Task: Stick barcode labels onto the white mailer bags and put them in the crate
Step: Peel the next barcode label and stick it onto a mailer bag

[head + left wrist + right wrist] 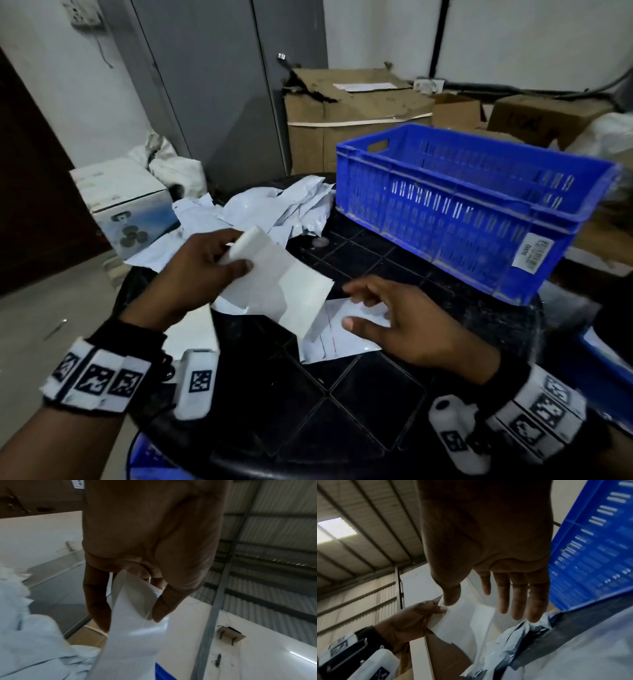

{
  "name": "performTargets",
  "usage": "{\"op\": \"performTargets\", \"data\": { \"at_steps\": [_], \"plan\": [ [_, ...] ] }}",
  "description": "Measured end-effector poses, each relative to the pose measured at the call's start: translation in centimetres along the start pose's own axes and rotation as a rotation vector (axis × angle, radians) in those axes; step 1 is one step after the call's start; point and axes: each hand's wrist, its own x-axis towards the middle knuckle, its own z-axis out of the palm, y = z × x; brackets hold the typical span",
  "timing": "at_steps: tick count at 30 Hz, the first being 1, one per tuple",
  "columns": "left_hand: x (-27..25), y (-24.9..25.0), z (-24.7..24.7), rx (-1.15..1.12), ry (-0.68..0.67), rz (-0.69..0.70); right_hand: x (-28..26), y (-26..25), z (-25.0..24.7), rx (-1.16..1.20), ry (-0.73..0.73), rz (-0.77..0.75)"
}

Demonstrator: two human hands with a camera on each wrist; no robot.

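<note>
A: Two bare hands work over a round black plastic table. Largest on it is a blue slotted plastic crate, at the far right; nothing shows inside it from the head view. Beside it, to the left, lies a crumpled heap of white plastic mailer bags.

B: And nearer the person?

A: One flat white mailer bag lies at the table's centre, well short of the crate. The left hand holds a curling white strip of label sheet above it, fingers and thumb curled round the strip's rolled top end. The right hand is spread open, fingers straight, just over the flat bag and holding nothing; whether it touches the bag I cannot tell.

B: What could go wrong?

A: I would judge the strip's curl the main risk: its loose lower end hangs close to the flat bag, and any exposed adhesive could grab early and set a label crooked or creased. With the right hand not pressing firmly, the slippery bag could slide. The heap sits at the table's far edge, so a stray nudge might tip bags off.
</note>
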Motion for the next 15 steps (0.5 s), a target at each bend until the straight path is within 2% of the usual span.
{"op": "performTargets", "data": {
  "at_steps": [3, 6, 9, 11, 15],
  "plan": [
    [-0.9, 2.4, 0.0, -0.064, 0.038, 0.129, 1.0, -2.1, 0.9, 0.186, 0.058, 0.128],
    [-3.5, 4.7, 1.6, 0.08, 0.188, 0.408, 1.9, -3.6, 1.4, 0.547, 0.102, 0.291],
    [-6.0, 4.4, 4.7, 0.142, 0.212, 0.674, 2.3, -4.1, 1.6, 0.868, 0.116, 0.396],
    [-6.6, 2.8, 7.1, 0.203, 0.189, 0.709, 2.3, -3.2, 2.0, 0.912, 0.211, 0.381],
    [-6.6, 1.0, 9.3, 0.112, 0.043, 0.594, 1.7, -1.0, 1.5, 0.768, 0.408, 0.259]
  ]
}}
